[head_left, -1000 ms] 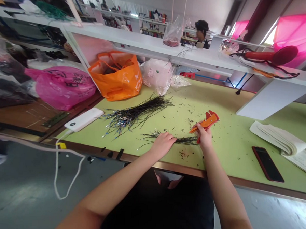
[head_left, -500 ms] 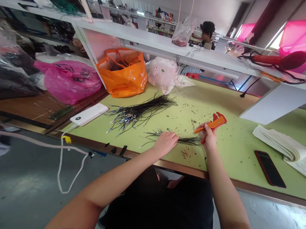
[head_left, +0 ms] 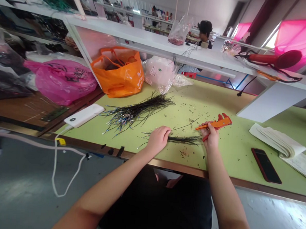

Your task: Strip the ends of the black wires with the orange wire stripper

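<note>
My left hand [head_left: 160, 138] is closed on a thin black wire [head_left: 185, 125], which slants up and right towards my right hand. Beneath it, a small bundle of black wires [head_left: 183, 140] lies on the green tabletop [head_left: 146, 146], partly covered by the hand. My right hand [head_left: 210, 134] grips an orange and red wire stripper [head_left: 219, 123], its head pointing right and up. The free tip of the wire ends just short of the right fingers. A larger heap of black wires [head_left: 145, 107] with blue and silver ends lies behind and to the left.
Behind are an orange bag [head_left: 121, 78], a clear plastic bag [head_left: 159, 73] and a shelf [head_left: 146, 39]. A white power bank [head_left: 83, 115] sits left; a phone [head_left: 266, 165] and papers [head_left: 277, 141] lie right. Dark clippings are scattered about. Another person [head_left: 205, 31] is in the background.
My left hand has risen slightly off the small bundle and now holds a single wire apart from it. The wire stripper in my right hand has shifted slightly right.
</note>
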Demonstrator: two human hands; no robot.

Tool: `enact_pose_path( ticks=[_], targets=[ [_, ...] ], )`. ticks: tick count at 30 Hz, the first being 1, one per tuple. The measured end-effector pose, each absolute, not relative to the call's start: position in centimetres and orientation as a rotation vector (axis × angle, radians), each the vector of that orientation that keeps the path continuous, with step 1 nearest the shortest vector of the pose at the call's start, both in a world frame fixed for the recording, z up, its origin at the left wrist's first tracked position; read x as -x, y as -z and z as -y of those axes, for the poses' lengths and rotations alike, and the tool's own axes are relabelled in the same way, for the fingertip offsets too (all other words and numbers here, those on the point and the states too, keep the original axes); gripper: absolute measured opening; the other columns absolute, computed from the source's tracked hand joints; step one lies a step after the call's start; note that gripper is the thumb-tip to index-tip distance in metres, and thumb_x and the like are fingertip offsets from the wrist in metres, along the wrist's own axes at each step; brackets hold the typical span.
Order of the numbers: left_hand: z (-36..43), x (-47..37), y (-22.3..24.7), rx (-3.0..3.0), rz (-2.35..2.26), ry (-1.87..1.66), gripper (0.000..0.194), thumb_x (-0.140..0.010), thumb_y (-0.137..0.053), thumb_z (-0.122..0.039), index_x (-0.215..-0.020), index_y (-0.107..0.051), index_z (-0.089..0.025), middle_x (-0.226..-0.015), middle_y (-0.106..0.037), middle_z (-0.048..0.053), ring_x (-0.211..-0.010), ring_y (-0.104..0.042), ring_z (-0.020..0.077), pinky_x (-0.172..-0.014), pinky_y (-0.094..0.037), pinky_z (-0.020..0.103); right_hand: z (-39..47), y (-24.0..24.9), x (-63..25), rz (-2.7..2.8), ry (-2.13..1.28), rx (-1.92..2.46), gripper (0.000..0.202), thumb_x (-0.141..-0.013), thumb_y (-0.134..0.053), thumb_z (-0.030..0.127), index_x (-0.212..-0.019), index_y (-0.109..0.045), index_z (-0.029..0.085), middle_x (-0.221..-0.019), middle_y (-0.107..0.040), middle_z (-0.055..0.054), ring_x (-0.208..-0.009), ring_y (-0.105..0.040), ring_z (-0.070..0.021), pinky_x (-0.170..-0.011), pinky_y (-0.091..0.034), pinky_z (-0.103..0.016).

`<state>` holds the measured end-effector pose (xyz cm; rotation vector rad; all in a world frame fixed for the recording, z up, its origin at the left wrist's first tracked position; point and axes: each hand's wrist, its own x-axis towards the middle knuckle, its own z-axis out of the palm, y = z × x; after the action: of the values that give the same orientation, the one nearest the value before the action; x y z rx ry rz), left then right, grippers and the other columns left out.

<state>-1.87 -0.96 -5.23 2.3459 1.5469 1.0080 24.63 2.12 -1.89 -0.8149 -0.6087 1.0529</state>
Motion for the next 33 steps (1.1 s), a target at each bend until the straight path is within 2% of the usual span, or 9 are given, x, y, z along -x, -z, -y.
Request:
enact_pose_path(
  ticks=[7, 12, 19, 26, 33],
  targets=[
    [1.4, 3.3, 4.7, -2.402, -1.508, -0.927, 0.027, -0.108, -0.043, -0.026, -0.105, -0.068, -0.02, -0.102, -0.075, 0.009, -0.093, -0.069, 0.0247, -0.089, -0.054, 0.04, -1.4, 2.4, -23.4, 0.849, -1.27, 0.765, 0.04, -0.071, -0.094, 0.045, -0.093, -0.068, 0.023, -0.086, -0.069, 0.0, -0.08, -0.069, -0.0177, -0.085, -0.067, -0.042],
    [1.9, 5.2, 3.9, -2.474, -1.464, -0.799, 0.024, -0.108, -0.044, -0.023, -0.105, -0.069, -0.021, -0.098, -0.075, 0.007, -0.094, -0.07, 0.0249, -0.09, -0.053, 0.041, -0.9, 2.7, -22.8, 0.984, -1.323, 0.868, 0.038, -0.068, -0.095, 0.038, -0.092, -0.069, 0.023, -0.087, -0.07, -0.001, -0.086, -0.072, -0.0205, -0.082, -0.065, -0.038],
    [1.5, 3.8, 1.8, -2.519, -1.387, -0.646, 0.026, -0.108, -0.045, -0.023, -0.121, -0.068, -0.021, -0.112, -0.076, 0.008, -0.102, -0.072, 0.0251, -0.092, -0.054, 0.04, -0.8, 2.7, -21.5, 0.993, -1.241, 0.861, 0.036, -0.07, -0.093, 0.04, -0.09, -0.067, 0.023, -0.085, -0.069, 0.0, -0.085, -0.071, -0.0192, -0.085, -0.063, -0.037],
    [-1.1, -1.9, -0.5, -2.561, -1.266, -0.598, 0.028, -0.108, -0.046, -0.026, -0.119, -0.071, -0.021, -0.107, -0.077, 0.006, -0.09, -0.073, 0.0224, -0.081, -0.055, 0.035, -0.8, 4.1, -21.3, 1.05, -1.214, 0.915, 0.035, -0.075, -0.089, 0.041, -0.094, -0.068, 0.022, -0.09, -0.072, 0.0, -0.085, -0.069, -0.0174, -0.087, -0.059, -0.034],
    [-3.1, -2.0, -0.1, -2.654, -1.005, -0.652, 0.027, -0.108, -0.051, -0.036, -0.118, -0.072, -0.024, -0.106, -0.079, 0.002, -0.086, -0.074, 0.0193, -0.072, -0.052, 0.029, -1.0, 4.0, -22.5, 1.076, -1.254, 0.954, 0.035, -0.08, -0.086, 0.045, -0.097, -0.066, 0.022, -0.094, -0.071, -0.002, -0.088, -0.069, -0.0185, -0.088, -0.058, -0.035]
  ],
)
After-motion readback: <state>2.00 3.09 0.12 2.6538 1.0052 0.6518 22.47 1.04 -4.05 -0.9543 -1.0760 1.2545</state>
